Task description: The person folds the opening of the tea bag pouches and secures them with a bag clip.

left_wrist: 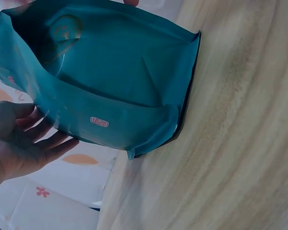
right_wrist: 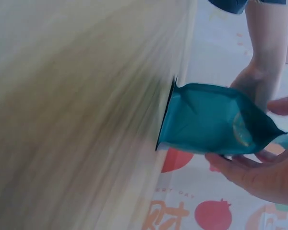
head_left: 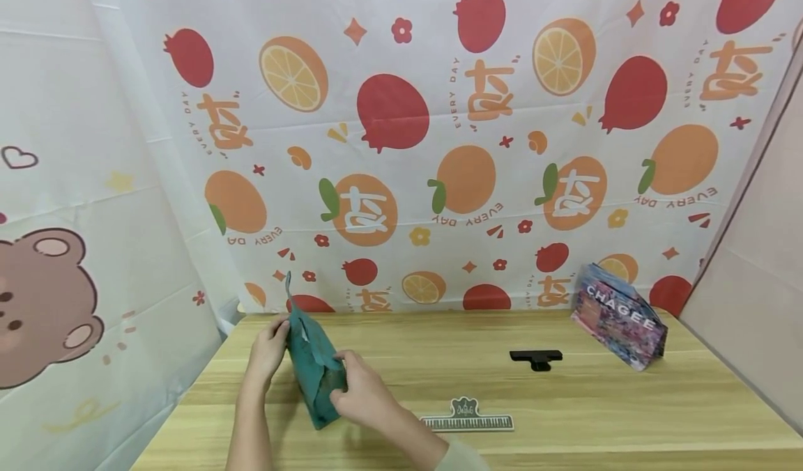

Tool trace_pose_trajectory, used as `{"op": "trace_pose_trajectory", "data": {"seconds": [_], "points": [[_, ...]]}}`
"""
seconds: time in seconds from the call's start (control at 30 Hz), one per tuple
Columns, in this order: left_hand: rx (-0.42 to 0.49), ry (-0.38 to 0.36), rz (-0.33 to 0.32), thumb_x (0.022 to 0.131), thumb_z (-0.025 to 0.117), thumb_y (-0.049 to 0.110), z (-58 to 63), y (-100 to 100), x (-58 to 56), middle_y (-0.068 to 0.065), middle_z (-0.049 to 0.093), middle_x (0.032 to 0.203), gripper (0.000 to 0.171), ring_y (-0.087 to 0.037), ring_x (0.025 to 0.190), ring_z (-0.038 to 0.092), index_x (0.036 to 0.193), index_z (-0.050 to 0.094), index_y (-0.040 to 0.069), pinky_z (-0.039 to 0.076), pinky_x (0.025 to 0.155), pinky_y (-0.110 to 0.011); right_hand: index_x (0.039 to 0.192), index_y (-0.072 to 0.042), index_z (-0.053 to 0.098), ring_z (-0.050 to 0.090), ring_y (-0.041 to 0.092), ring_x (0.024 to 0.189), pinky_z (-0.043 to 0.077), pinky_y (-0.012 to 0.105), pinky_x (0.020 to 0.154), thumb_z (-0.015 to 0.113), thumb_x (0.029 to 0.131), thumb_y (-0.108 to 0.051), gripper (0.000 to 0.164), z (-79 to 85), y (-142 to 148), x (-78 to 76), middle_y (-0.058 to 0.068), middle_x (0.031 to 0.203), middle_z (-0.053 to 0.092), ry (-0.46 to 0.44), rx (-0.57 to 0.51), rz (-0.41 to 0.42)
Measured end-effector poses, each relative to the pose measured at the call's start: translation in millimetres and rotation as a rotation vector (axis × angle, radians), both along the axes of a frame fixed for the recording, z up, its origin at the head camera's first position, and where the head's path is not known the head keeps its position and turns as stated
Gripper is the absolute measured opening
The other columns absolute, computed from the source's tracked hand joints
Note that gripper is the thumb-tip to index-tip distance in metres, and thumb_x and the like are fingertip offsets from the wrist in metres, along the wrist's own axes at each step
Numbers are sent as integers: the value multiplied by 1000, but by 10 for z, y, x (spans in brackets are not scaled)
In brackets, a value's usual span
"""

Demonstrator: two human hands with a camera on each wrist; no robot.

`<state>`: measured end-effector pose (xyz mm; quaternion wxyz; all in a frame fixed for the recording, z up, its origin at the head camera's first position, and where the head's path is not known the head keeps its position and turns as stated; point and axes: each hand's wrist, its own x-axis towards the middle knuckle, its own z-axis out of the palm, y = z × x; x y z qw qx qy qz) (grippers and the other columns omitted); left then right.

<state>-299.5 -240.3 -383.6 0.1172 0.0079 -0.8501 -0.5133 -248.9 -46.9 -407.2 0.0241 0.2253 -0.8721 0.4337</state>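
Note:
A teal stand-up pouch point(head_left: 314, 377) rests on the left part of the table, its top folded and slightly agape. My left hand point(head_left: 271, 349) holds the pouch's left side near the top; in the left wrist view its fingers point(left_wrist: 53, 143) lie against the pouch's outer wall. On the other side, my right hand point(head_left: 366, 394) grips the pouch's right edge, with thumb and fingers spread around it. Seen in the left wrist view, the mouth of the pouch point(left_wrist: 110, 62) gapes. The pouch's base touches the table in both wrist views.
To the right of my right hand lies a clip with a piano-keyboard bar point(head_left: 467, 422). A black clip point(head_left: 538, 357) sits farther back. A colourful bag marked CHAGEE point(head_left: 617, 318) stands at the back right of the wooden table point(head_left: 596, 408). A fruit-print curtain point(head_left: 426, 178) hangs behind.

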Motion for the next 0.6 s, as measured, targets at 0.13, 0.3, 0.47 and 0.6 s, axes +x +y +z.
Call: {"op": "trace_pose_trajectory", "data": {"seconds": [0.13, 0.3, 0.47, 0.6], "points": [[13, -18, -1, 102, 27, 21, -1, -9, 17, -32, 36, 131, 43, -39, 121, 33, 130, 39, -10, 29, 97, -50, 131, -11, 42, 47, 13, 110, 43, 33, 87, 68, 80, -33, 62, 24, -56, 76, 0, 126, 47, 8, 40, -18], [11, -30, 11, 102, 27, 19, 22, -6, 53, -34, 35, 132, 42, -43, 125, 27, 130, 38, -11, 24, 100, -52, 134, -11, 41, 46, 18, 114, 43, 36, 88, 69, 81, -39, 66, 11, -108, 97, 3, 127, 47, 31, 85, -74], [7, -50, 22, 101, 26, 20, 33, 2, 98, -35, 33, 132, 45, -45, 125, 26, 130, 35, -14, 23, 100, -53, 132, -12, 44, 48, 20, 113, 43, 38, 87, 69, 82, -33, 60, -27, -92, 64, 4, 125, 49, 7, 62, -106], [21, -72, 33, 101, 24, 24, 33, 1, 133, -34, 33, 132, 49, -45, 125, 26, 130, 35, -13, 24, 100, -53, 132, -12, 44, 47, 21, 114, 42, 39, 88, 67, 83, -33, 58, -36, -48, 40, 3, 126, 48, -26, 31, -97]]}}
